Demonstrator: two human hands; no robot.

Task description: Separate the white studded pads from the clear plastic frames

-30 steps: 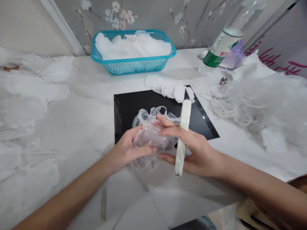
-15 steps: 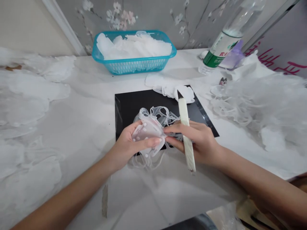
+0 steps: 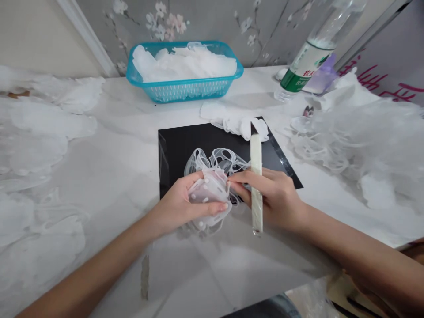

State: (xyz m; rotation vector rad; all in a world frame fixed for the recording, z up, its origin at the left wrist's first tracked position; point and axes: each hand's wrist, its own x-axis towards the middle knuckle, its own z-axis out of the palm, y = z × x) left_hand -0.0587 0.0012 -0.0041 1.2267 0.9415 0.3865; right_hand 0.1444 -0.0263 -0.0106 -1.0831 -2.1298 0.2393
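My left hand grips a translucent white sheet piece with small round dots, thumb on top and fingers beneath. At the piece's right edge, my right hand pinches its rim between thumb and forefinger. A pale-handled knife with a dark pointed blade also rests in my right hand, held between the fingers, its tip away from me. Looping thin white offcuts trail behind the piece, over a black mat. Part of the right hand's grip is hidden behind the knife.
A blue basket of white pieces stands at the back. Cut white pieces lie at the mat's far edge. Left is a pile of white sheets; right, a heap of offcuts. A water bottle stands back right.
The dotted piece has turned and shifted slightly right in my left hand. The knife has swung more upright, and the loops behind the piece have changed shape.
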